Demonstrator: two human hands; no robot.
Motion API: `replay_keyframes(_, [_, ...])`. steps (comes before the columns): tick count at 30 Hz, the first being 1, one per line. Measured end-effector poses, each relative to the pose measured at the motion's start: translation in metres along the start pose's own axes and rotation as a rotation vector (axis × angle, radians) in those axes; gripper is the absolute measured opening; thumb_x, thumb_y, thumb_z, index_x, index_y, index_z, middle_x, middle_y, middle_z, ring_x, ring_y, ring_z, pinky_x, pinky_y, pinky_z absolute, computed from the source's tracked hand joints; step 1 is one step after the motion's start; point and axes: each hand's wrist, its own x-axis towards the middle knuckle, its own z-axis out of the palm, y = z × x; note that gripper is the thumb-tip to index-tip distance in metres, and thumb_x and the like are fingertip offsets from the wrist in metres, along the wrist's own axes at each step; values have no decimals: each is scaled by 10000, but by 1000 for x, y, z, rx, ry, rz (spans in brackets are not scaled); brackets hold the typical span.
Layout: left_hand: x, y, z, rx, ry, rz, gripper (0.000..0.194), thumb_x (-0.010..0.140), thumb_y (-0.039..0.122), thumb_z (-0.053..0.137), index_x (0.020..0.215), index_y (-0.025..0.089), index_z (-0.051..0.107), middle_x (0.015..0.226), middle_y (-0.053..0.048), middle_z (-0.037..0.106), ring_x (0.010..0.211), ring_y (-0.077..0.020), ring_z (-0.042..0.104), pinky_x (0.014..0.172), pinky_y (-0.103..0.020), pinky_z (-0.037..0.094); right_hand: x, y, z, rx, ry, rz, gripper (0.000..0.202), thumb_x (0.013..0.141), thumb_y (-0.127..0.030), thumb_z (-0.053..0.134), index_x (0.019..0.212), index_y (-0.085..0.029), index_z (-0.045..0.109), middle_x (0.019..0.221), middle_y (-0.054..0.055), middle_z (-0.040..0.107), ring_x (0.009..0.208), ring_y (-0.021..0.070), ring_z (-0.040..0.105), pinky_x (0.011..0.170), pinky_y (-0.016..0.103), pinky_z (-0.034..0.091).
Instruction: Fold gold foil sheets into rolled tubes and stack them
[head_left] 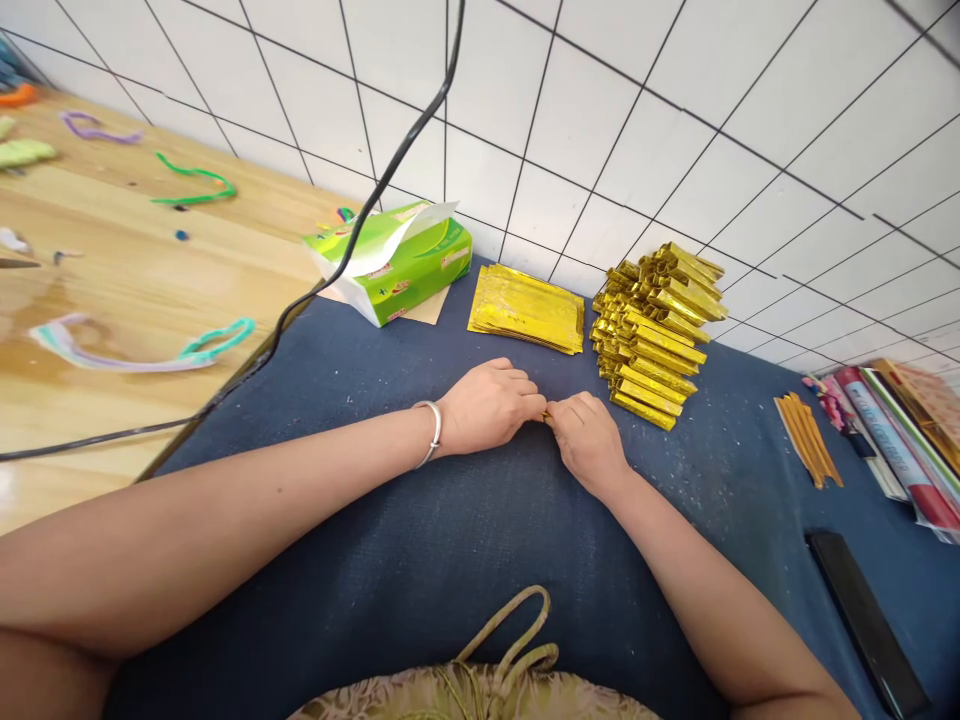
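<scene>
My left hand point(491, 405), with a silver bangle at its wrist, and my right hand point(589, 440) meet over the dark blue table cover point(450, 540). Their fingers are closed on a small piece of gold foil paper point(547, 416), mostly hidden between the fingertips. Just beyond them lies a flat stack of gold foil paper sheets point(529, 308). Right of that stack, a pile of folded gold paper bars point(656, 335) leans near the tiled wall.
A green tissue pack point(412, 262) stands at the back left, and a black cable point(397, 160) hangs across the view. To the right are brown strips point(808, 440), several books point(896, 445) and a black oblong object point(866, 620). Pipe-cleaner-like pieces point(142, 350) lie on the wooden table.
</scene>
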Motion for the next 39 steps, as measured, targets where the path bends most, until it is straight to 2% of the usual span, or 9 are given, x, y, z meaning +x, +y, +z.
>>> replay_keyframes(6, [0, 3, 0, -37, -20, -7, 217, 891, 246, 431, 743, 168, 569, 712, -23, 621, 716, -154, 547, 710, -315, 328, -2, -2, -2, -33, -7, 1, 236, 921, -228, 392, 797, -179, 586, 656, 35, 553, 678, 172, 424, 639, 326, 290])
replay_keyframes(9, [0, -3, 2, -98, -31, -54, 205, 900, 276, 433, 843, 183, 607, 776, -21, 637, 759, -153, 568, 719, -301, 345, -2, 0, -1, -32, 7, 38, 241, 927, -249, 386, 818, -175, 587, 678, 40, 567, 689, 175, 437, 648, 323, 298])
replay_keyframes(12, [-2, -17, 4, -220, 0, -160, 195, 903, 290, 445, 958, 205, 612, 881, -17, 645, 835, -148, 580, 739, -273, 375, -3, 5, 2, -2, 37, 98, 249, 937, -261, 364, 885, -161, 586, 738, 55, 597, 719, 178, 462, 670, 317, 319])
replay_keyframes(16, [-4, -31, 5, -450, 57, -210, 186, 887, 301, 487, 935, 186, 624, 870, -7, 632, 829, -119, 573, 750, -223, 407, -6, 13, 6, 47, 54, 133, 253, 939, -270, 360, 920, -163, 589, 770, 63, 614, 738, 182, 480, 691, 314, 340])
replay_keyframes(19, [-5, -33, 4, -540, 103, -210, 153, 852, 302, 549, 879, 176, 632, 816, 7, 621, 781, -104, 561, 732, -207, 413, -7, 14, 7, 79, 56, 138, 238, 932, -268, 379, 936, -164, 593, 790, 65, 620, 750, 184, 489, 705, 316, 357])
replay_keyframes(23, [-6, -32, 2, -486, 140, -206, 143, 846, 276, 553, 793, 162, 621, 755, 6, 589, 749, -103, 542, 701, -203, 409, -7, 13, 6, 137, 54, 146, 235, 930, -267, 384, 985, -169, 590, 799, 63, 614, 767, 186, 500, 722, 320, 381])
replay_keyframes(29, [-10, -41, 4, -402, 176, -228, 136, 849, 265, 535, 784, 168, 603, 747, 3, 586, 741, -108, 543, 699, -213, 412, -9, 17, 4, 239, 147, 232, 230, 930, -284, 392, 1015, -192, 585, 852, 56, 623, 803, 179, 535, 763, 316, 410])
replay_keyframes(35, [-9, -45, 6, -442, 156, -240, 129, 843, 260, 543, 771, 167, 596, 736, 13, 587, 716, -98, 539, 685, -208, 409, -12, 19, 2, 189, 145, 170, 192, 912, -273, 438, 931, -177, 603, 778, 45, 631, 716, 167, 523, 700, 295, 402])
replay_keyframes(39, [-9, -47, 6, -486, 134, -266, 139, 851, 268, 532, 779, 168, 596, 742, 14, 592, 715, -97, 541, 683, -206, 409, -11, 18, 2, 184, 137, 171, 202, 917, -264, 427, 956, -167, 600, 752, 43, 623, 714, 166, 521, 699, 289, 402])
